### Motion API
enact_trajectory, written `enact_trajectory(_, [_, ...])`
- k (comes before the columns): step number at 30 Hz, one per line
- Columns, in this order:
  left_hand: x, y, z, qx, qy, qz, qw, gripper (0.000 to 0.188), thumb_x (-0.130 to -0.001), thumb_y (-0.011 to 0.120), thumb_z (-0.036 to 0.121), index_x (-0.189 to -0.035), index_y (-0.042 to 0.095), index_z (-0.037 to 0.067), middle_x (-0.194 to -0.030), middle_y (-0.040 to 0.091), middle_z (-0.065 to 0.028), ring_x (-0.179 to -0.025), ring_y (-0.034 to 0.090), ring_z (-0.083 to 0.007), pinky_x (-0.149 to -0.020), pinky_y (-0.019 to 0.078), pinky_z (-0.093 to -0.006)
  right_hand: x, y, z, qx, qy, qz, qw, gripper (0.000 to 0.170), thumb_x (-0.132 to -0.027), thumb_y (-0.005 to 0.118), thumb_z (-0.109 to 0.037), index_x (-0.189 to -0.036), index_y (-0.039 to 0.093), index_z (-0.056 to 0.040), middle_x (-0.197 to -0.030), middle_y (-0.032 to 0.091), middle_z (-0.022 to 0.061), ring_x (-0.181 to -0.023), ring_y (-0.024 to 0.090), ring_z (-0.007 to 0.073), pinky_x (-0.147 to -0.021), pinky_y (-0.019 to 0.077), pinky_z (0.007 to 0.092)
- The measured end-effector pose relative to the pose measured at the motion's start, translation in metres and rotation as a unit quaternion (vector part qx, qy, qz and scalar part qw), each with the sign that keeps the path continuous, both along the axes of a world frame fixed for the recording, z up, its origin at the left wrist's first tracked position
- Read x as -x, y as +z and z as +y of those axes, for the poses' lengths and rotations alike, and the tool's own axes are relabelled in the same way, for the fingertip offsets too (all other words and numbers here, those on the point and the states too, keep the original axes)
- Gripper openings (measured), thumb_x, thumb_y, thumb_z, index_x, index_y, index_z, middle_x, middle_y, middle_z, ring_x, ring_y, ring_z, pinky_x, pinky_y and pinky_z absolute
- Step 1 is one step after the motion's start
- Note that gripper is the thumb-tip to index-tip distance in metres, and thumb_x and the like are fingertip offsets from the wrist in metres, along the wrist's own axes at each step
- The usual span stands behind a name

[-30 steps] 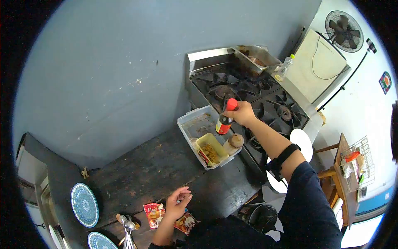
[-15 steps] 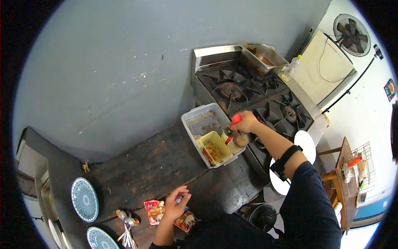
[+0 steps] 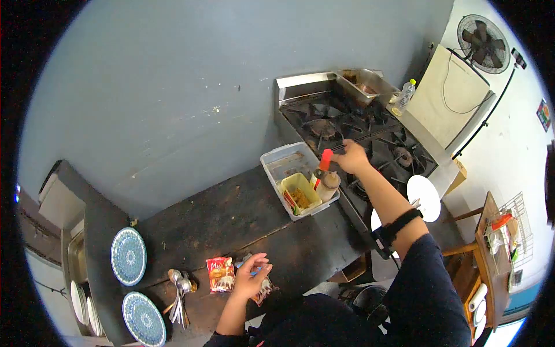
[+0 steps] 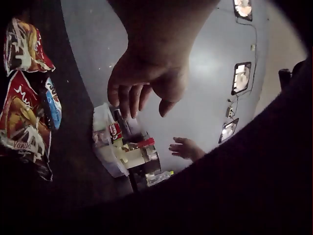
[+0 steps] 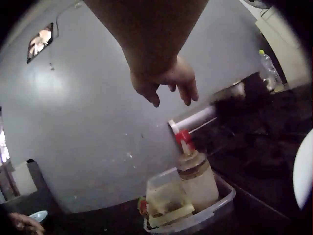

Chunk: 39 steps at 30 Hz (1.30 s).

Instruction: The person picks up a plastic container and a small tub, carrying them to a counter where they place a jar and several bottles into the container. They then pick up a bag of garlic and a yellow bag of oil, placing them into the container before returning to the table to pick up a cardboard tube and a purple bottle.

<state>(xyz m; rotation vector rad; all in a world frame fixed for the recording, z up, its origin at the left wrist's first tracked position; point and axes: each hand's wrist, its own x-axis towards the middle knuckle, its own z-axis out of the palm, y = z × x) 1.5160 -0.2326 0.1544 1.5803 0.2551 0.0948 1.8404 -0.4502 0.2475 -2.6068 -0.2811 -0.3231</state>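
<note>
In the head view the right hand (image 3: 351, 158) hovers over the stove edge, fingers apart and holding nothing, just right of a red-capped sauce bottle (image 3: 322, 168). That bottle stands in a clear plastic box (image 3: 282, 151), beside a squeeze bottle (image 3: 329, 186) and a yellow tub (image 3: 303, 203) with yellowish contents. The right wrist view has the empty right hand (image 5: 166, 81) above the squeeze bottle (image 5: 199, 183). Over the snack packets (image 3: 221, 274), the left hand (image 3: 250, 280) hangs with loosely bent fingers; the left wrist view shows it empty (image 4: 149, 81).
Two blue patterned plates (image 3: 128, 256) and a bunch of spoons (image 3: 180, 289) lie at the left of the dark table. Beyond the box, the stove (image 3: 324, 124) carries a metal pan (image 3: 365, 87), with a plastic bottle (image 3: 404, 97) beside it. White plates (image 3: 424, 198) are by the right forearm.
The right hand has lowered the red-capped bottle into the box, let go of it and moved slightly up and away. The left hand stays near the packets; the head view has shifted.
</note>
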Motion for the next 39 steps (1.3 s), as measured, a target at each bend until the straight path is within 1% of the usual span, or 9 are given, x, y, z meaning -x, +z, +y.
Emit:
enact_trajectory(8, [0.086, 0.009, -0.032, -0.078, -0.002, -0.042, 0.996, 0.033, -0.073, 0.063, 0.011, -0.103, 0.050, 0.004, -0.085, 0.056, -0.0057, -0.079, 0.054, -0.0124, -0.071, 0.0424, -0.0265, 0.201, 0.104, -0.043, -0.220, 0.196, -0.032, 0.955, 0.007, -0.070, 0.061, -0.008, -0.072, 0.062, -0.0018, -0.070, 0.061, 0.0093, -0.062, 0.058, 0.0166, -0.059, 0.0452, 0.0265])
enact_trajectory(14, [0.184, -0.005, -0.050, -0.152, 0.013, -0.005, 0.988, 0.035, -0.071, 0.064, 0.013, -0.103, 0.051, 0.006, -0.087, 0.058, -0.0081, -0.078, 0.056, -0.0159, -0.069, 0.0439, -0.0292, 0.343, 0.039, -0.098, -0.233, 0.396, 0.087, 0.884, 0.004, -0.071, 0.060, -0.005, -0.073, 0.061, -0.0007, -0.073, 0.061, 0.0099, -0.072, 0.059, 0.0174, -0.065, 0.0457, 0.0269])
enact_trajectory(19, [0.269, -0.043, -0.039, -0.218, 0.032, 0.148, 0.964, 0.040, -0.071, 0.065, 0.022, -0.103, 0.051, 0.003, -0.086, 0.058, -0.0107, -0.079, 0.057, -0.0187, -0.068, 0.0454, -0.0307, 0.401, -0.097, -0.140, -0.213, 0.315, 0.317, 0.869, 0.007, -0.072, 0.057, -0.006, -0.076, 0.061, -0.0024, -0.076, 0.061, 0.0106, -0.071, 0.058, 0.0214, -0.064, 0.0450, 0.0301])
enact_trajectory(21, [0.309, -0.089, -0.026, -0.230, 0.028, 0.230, 0.945, 0.043, -0.072, 0.061, 0.029, -0.103, 0.050, 0.000, -0.088, 0.058, -0.0136, -0.082, 0.057, -0.0223, -0.070, 0.0452, -0.0321, 0.408, -0.187, -0.181, -0.066, 0.312, 0.346, 0.882, 0.012, -0.071, 0.055, -0.013, -0.076, 0.062, -0.0057, -0.076, 0.061, 0.0106, -0.073, 0.058, 0.0220, -0.066, 0.0449, 0.0336])
enact_trajectory(22, [0.337, -0.115, -0.015, -0.232, 0.041, 0.274, 0.932, 0.046, -0.073, 0.060, 0.032, -0.104, 0.050, -0.001, -0.089, 0.058, -0.0151, -0.083, 0.057, -0.0241, -0.071, 0.0451, -0.0328, 0.413, -0.226, -0.194, 0.329, 0.455, 0.166, 0.810, 0.019, -0.070, 0.052, -0.024, -0.077, 0.063, -0.0094, -0.074, 0.061, 0.0099, -0.075, 0.059, 0.0226, -0.066, 0.0453, 0.0360])
enact_trajectory(25, [0.435, -0.199, 0.002, -0.267, 0.020, 0.428, 0.863, 0.051, -0.074, 0.055, 0.040, -0.101, 0.052, -0.003, -0.096, 0.056, -0.0189, -0.089, 0.054, -0.0303, -0.076, 0.0434, -0.0345, 0.436, -0.337, -0.254, 0.357, 0.378, 0.422, 0.743, 0.022, -0.071, 0.050, -0.028, -0.077, 0.063, -0.0112, -0.078, 0.060, 0.0075, -0.077, 0.057, 0.0206, -0.064, 0.0450, 0.0361])
enact_trajectory(28, [0.563, -0.276, -0.004, -0.346, -0.036, 0.467, 0.813, 0.056, -0.074, 0.049, 0.049, -0.099, 0.055, -0.001, -0.101, 0.054, -0.0209, -0.094, 0.051, -0.0339, -0.081, 0.0407, -0.0356, 0.437, -0.335, -0.221, 0.113, 0.087, 0.634, 0.760, 0.019, -0.071, 0.050, -0.024, -0.076, 0.062, -0.0100, -0.075, 0.059, 0.0072, -0.073, 0.056, 0.0199, -0.061, 0.0441, 0.0349])
enact_trajectory(36, [0.746, -0.252, -0.130, 0.096, 0.390, 0.684, 0.609, 0.044, -0.071, 0.054, 0.048, -0.094, 0.060, 0.012, -0.092, 0.059, -0.0146, -0.090, 0.055, -0.0286, -0.078, 0.0420, -0.0337, 0.451, -0.314, -0.005, 0.186, 0.189, 0.610, 0.747, 0.013, -0.072, 0.049, -0.014, -0.072, 0.060, -0.0068, -0.068, 0.057, 0.0062, -0.062, 0.053, 0.0181, -0.052, 0.0415, 0.0319])
enact_trajectory(39, [0.791, -0.271, -0.157, 0.098, 0.340, 0.642, 0.680, 0.058, -0.070, 0.050, 0.052, -0.089, 0.059, -0.002, -0.097, 0.057, -0.0171, -0.092, 0.054, -0.0303, -0.082, 0.0401, -0.0327, 0.489, -0.314, 0.083, 0.226, 0.236, 0.594, 0.735, 0.011, -0.072, 0.049, -0.010, -0.070, 0.059, -0.0057, -0.065, 0.055, 0.0059, -0.058, 0.052, 0.0174, -0.049, 0.0405, 0.0308])
